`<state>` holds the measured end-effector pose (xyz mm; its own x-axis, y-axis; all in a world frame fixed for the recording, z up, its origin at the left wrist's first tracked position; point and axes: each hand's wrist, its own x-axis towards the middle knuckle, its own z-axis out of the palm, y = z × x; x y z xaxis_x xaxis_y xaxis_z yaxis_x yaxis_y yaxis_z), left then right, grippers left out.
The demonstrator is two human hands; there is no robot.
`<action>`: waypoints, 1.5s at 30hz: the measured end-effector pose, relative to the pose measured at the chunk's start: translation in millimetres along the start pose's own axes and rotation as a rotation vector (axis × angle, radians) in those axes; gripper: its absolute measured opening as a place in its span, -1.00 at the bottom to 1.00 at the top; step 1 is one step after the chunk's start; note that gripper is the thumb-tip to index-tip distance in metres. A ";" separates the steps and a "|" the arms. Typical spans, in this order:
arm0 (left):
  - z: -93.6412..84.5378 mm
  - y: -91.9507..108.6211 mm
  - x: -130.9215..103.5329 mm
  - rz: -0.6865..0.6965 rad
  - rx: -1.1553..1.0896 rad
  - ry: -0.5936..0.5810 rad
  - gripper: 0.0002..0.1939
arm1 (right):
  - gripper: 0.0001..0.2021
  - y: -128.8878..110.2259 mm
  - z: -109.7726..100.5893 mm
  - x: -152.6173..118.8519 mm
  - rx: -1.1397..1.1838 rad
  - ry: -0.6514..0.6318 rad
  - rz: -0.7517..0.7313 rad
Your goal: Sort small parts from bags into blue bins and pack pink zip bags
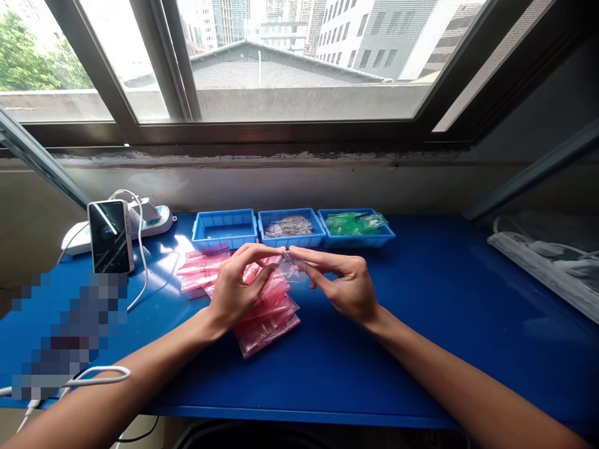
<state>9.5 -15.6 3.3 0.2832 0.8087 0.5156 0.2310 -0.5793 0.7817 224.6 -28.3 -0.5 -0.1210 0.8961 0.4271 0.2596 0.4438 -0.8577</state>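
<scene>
Both hands meet above the blue table, in front of the middle bin. Pinched between the fingers of my left hand (241, 284) is the left side of a small clear plastic bag (292, 269). My right hand (346, 284) has its thumb and fingertips at the bag's right side, closed on it. A small metal piece shows at the top of the bag, near both index fingertips; its exact shape is too small to tell. Pink plastic bags (266, 318) lie in overlapping piles under and beside my left hand.
Behind the hands stand three blue bins: one nearly bare (224, 240), one with metal pieces (291, 227), one with green bags (353, 224). A phone (111, 237), power strip (161, 221) and white cables are at left. Another strip (543, 268) lies at right.
</scene>
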 end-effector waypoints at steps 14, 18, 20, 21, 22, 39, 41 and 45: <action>-3.6 -0.7 3.5 -0.015 0.104 -0.033 -0.83 | -0.80 -1.8 -0.8 4.6 0.032 -0.123 0.001; -4.2 2.5 5.2 -0.129 0.069 -0.132 -0.63 | -0.67 -2.7 2.1 8.2 0.214 -0.289 0.193; -5.7 2.7 6.0 -0.152 0.037 -0.104 -0.60 | -0.63 -1.9 2.9 12.3 0.284 -0.272 0.242; -6.7 2.1 6.4 -0.159 0.018 -0.076 -0.59 | -0.61 -1.4 2.6 15.6 0.306 -0.243 0.249; -7.8 1.1 7.0 -0.164 0.000 -0.045 -0.58 | -0.60 -0.6 1.7 19.9 0.323 -0.206 0.253; -10.4 -4.1 9.4 -0.068 0.040 0.059 -0.58 | -0.73 4.6 -11.4 26.9 -0.166 -0.265 0.006; -12.0 -4.8 10.4 -0.062 0.032 0.082 -0.58 | -0.79 5.4 -10.3 22.2 -0.255 -0.284 -0.116; -13.8 -6.5 12.3 -0.055 0.016 0.106 -0.57 | -0.79 17.4 -4.5 22.4 -0.376 -0.230 -0.272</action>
<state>-1.4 -0.5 9.4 0.1698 0.8453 0.5066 0.2586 -0.5343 0.8048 230.7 -0.6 -4.5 -0.4287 0.7458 0.5098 0.5109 0.6656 -0.5440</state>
